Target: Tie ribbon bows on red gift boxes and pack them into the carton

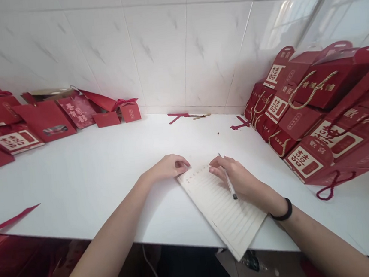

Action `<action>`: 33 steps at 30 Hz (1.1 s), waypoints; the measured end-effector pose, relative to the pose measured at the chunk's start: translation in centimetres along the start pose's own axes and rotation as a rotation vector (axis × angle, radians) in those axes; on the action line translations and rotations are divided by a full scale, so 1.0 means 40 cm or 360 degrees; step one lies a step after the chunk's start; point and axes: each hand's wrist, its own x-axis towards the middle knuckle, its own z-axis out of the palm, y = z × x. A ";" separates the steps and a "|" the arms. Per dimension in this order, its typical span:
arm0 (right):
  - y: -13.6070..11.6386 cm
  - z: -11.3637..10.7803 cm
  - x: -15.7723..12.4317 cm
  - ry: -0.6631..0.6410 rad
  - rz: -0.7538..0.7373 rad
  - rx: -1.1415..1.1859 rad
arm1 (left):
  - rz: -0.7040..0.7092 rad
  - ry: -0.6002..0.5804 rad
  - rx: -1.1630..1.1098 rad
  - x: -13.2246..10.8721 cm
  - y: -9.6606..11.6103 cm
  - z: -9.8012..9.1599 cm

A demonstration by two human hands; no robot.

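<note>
Fingers (217,162) of my right hand (237,174), head view: closed round a pen (229,183), thumb and index tips out ahead near the far edge of the notepad (221,210). That pad is my reference for everything else. Pen is over its ruled face: dark end back toward me, other end past my fingertips, toward the pad's far side. Can't tell if either end is touching paper.

Key relation: pad sits directly below the right hand and runs back toward me from the fingertips. Its long axis slants, far end left, near end right. Pen leans the same way but points straighter away from me, so the two axes don't line up. Pad's near corner overhangs the edge of the white table (165,209).

Left hand (169,166): at the pad's far-left corner, fingers curled. Can't tell if they're pinching paper or just resting there. Left is nearer that corner; right is nearer the lines and has the pen.

Around the pad: red boxes (306,162) off to its right, ribbon pieces (179,115) well beyond its far edge. Neither touches it.
</note>
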 end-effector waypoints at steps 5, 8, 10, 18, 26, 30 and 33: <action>-0.021 0.004 0.000 0.0091 0.0085 0.0790 | 0.0117 -0.0039 -0.0009 -0.001 0.033 0.020; -0.027 0.007 0.008 0.0092 0.0120 0.1250 | 0.0147 -0.0071 0.0188 0.000 0.040 0.026; -0.034 -0.004 0.011 0.0071 0.0213 0.1416 | 0.0140 -0.0090 0.0246 0.001 0.039 0.029; -0.049 -0.171 -0.017 0.0451 0.0161 0.1995 | 0.0132 -0.0212 0.0333 0.000 0.043 0.021; -0.037 0.016 0.031 0.0409 0.0322 0.1446 | 0.0144 -0.0237 0.0501 0.001 0.047 0.023; -0.029 0.107 0.040 0.0353 0.0421 0.1101 | 0.0155 -0.0239 0.0520 0.002 0.045 0.022; -0.029 0.117 0.039 0.0305 0.0458 0.1040 | 0.0151 -0.0243 0.0507 0.003 0.043 0.022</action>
